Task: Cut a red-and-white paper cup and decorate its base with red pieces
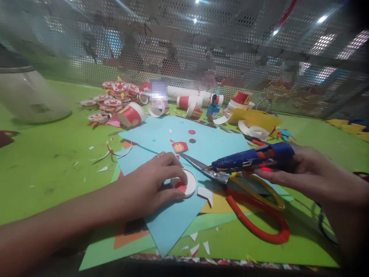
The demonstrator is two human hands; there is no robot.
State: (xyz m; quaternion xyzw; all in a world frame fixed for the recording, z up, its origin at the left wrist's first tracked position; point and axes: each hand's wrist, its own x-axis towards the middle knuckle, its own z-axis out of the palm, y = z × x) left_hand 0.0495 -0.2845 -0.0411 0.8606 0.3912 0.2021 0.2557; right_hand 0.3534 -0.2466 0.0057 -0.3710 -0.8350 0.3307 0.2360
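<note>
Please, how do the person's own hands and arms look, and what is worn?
The left hand is ungloved, with what looks like a thin, shiny ring. The left forearm shows no sleeve. The right hand is also ungloved.

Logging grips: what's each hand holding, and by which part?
Right hand: blue glue gun, held by its rear. Left hand: touching the white disc at its left side; whether gripped is unclear.

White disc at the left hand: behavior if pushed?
The white disc looks light and fairly stiff, judging by its thin profile and crisp round rim. Lying apparently flat on blue paper, it would probably slide rather than roll.
</note>
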